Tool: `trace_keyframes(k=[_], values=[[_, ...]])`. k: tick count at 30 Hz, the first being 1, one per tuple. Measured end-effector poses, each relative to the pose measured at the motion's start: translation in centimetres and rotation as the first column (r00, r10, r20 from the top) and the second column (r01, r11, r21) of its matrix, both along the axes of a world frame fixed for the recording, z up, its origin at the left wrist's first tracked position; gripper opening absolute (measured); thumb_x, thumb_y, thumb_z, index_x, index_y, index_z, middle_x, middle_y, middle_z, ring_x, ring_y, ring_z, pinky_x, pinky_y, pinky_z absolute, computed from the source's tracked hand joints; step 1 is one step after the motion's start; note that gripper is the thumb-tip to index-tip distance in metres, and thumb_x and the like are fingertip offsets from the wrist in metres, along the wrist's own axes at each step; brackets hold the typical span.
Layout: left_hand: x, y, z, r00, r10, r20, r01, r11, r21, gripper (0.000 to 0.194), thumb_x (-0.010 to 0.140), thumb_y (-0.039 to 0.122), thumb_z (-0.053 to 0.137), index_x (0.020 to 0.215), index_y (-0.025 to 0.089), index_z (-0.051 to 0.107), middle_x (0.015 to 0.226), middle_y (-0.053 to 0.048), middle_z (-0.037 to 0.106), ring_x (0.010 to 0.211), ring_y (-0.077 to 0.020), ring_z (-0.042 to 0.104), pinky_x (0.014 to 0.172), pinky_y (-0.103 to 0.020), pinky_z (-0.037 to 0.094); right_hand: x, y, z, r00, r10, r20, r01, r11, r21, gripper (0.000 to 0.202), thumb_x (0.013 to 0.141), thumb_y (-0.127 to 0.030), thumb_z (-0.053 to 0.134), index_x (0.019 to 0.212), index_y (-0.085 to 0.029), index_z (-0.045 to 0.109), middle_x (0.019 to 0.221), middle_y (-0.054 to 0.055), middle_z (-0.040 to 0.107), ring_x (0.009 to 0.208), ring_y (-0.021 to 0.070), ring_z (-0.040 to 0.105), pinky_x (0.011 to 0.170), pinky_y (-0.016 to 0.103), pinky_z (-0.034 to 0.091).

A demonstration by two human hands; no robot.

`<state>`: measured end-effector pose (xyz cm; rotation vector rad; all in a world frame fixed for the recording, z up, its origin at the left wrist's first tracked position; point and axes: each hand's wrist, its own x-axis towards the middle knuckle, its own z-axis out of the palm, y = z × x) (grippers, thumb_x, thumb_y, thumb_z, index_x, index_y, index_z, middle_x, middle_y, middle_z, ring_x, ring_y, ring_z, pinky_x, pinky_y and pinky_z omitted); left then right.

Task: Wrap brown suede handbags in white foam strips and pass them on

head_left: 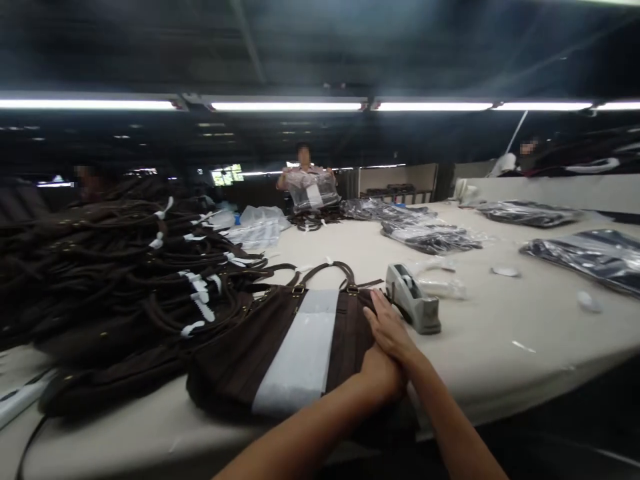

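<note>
A dark brown bag [235,360] lies flat on the table near me, its handles pointing away and a white paper band [300,353] running across its middle. My left hand [383,370] is at the bag's right side, its fingers largely hidden beneath my other hand. My right hand [390,327] rests over it with fingers stretched out together along the bag's right edge. A grey tape dispenser [413,300] stands just beyond, to the right of my hands.
Many dark bags with white tags [125,287] are heaped at the left. Plastic-wrapped bags [430,233] lie at the back and right [590,257]. Clear plastic bags [260,223] sit behind the heap. Across the table a person [304,170] holds up a wrapped bag [313,192].
</note>
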<state>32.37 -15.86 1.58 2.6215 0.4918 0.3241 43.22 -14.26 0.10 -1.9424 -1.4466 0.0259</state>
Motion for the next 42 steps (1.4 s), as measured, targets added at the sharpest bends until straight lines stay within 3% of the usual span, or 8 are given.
trace_keyframes(k=[7,12,15,19,24,30,38,42], values=[[-12.7,3.7,4.3,0.916,0.192,0.351,-0.173,0.981,-0.085,0.029,0.090,0.023,0.045,0.100,0.019,0.071,0.103,-0.006,0.070,0.096,-0.0169,0.064,0.089,-0.027,0.050,2.3,1.0,-4.8,0.985,-0.018,0.171,0.068,0.953,-0.296,0.067,0.096,-0.045,0.021,0.152,-0.008,0.023,0.160,0.014,0.008,0.147,0.0254,0.014,0.117,0.045,0.021],[-24.2,9.7,5.6,0.544,0.738,0.399,-0.836,0.520,0.175,0.040,0.090,0.031,0.051,0.122,0.009,0.059,0.119,-0.019,0.064,0.116,-0.0321,0.056,0.100,-0.047,0.043,1.1,0.0,-4.1,0.890,-0.054,0.452,0.207,0.932,-0.297,0.062,0.096,-0.043,0.026,0.150,-0.014,0.029,0.159,0.010,0.016,0.146,0.0250,0.017,0.116,0.048,0.020],[-27.8,10.8,4.1,0.510,0.855,0.095,-0.855,0.491,0.167,0.032,0.094,0.037,0.043,0.099,0.016,0.067,0.088,-0.013,0.072,0.087,-0.0306,0.069,0.075,-0.039,0.051,0.5,0.2,-1.8,0.798,-0.032,0.602,0.223,0.943,-0.245,0.055,0.092,-0.038,0.040,0.140,-0.014,0.048,0.154,0.014,0.030,0.144,0.0314,0.024,0.115,0.056,0.019],[-28.7,10.2,2.0,0.507,0.847,0.159,-0.855,0.472,0.213,0.036,0.098,0.034,0.036,0.080,0.020,0.064,0.073,-0.007,0.071,0.075,-0.0259,0.070,0.065,-0.032,0.047,-3.3,3.3,4.3,0.778,0.119,0.617,0.058,0.964,-0.260,0.031,0.086,-0.020,0.046,0.097,-0.018,0.075,0.129,0.013,0.061,0.127,0.0329,0.050,0.109,0.053,0.032],[-28.5,10.0,1.3,0.488,0.834,0.256,-0.873,0.460,0.163,0.034,0.097,0.031,0.038,0.076,0.020,0.062,0.067,-0.005,0.067,0.068,-0.0247,0.067,0.060,-0.032,0.043,-13.0,12.3,9.6,0.803,0.469,0.368,-0.408,0.882,-0.234,0.045,0.080,-0.014,0.051,0.120,-0.028,0.066,0.129,0.002,0.063,0.105,0.0194,0.065,0.095,0.034,0.050],[-28.9,9.0,-0.4,0.538,0.732,0.419,-0.834,0.532,0.142,0.028,0.095,0.022,0.041,0.078,0.022,0.062,0.074,-0.004,0.064,0.075,-0.0233,0.062,0.074,-0.038,0.045,-19.3,20.3,7.4,0.625,0.749,0.220,-0.603,0.643,-0.472,0.059,0.063,-0.003,0.049,0.110,-0.031,0.071,0.132,-0.005,0.061,0.118,0.0173,0.059,0.098,0.028,0.046],[-31.2,10.0,0.2,0.485,0.851,0.200,-0.869,0.495,0.005,0.040,0.098,0.035,0.032,0.076,0.022,0.063,0.073,-0.005,0.069,0.071,-0.0230,0.066,0.063,-0.031,0.041,-20.3,22.4,5.9,0.786,0.598,0.156,-0.449,0.727,-0.519,0.031,0.068,-0.012,0.052,0.087,-0.022,0.074,0.080,0.000,0.071,0.081,0.0185,0.064,0.074,0.027,0.048],[-32.5,11.8,0.0,0.450,0.893,0.006,-0.884,0.446,-0.140,0.046,0.098,0.033,0.027,0.080,0.022,0.067,0.080,-0.008,0.073,0.078,-0.0259,0.069,0.064,-0.031,0.038,-20.1,23.3,5.4,0.782,0.622,-0.040,-0.526,0.625,-0.576,0.026,0.073,-0.016,0.054,0.093,-0.019,0.071,0.072,-0.001,0.067,0.065,0.0139,0.062,0.062,0.023,0.047]])
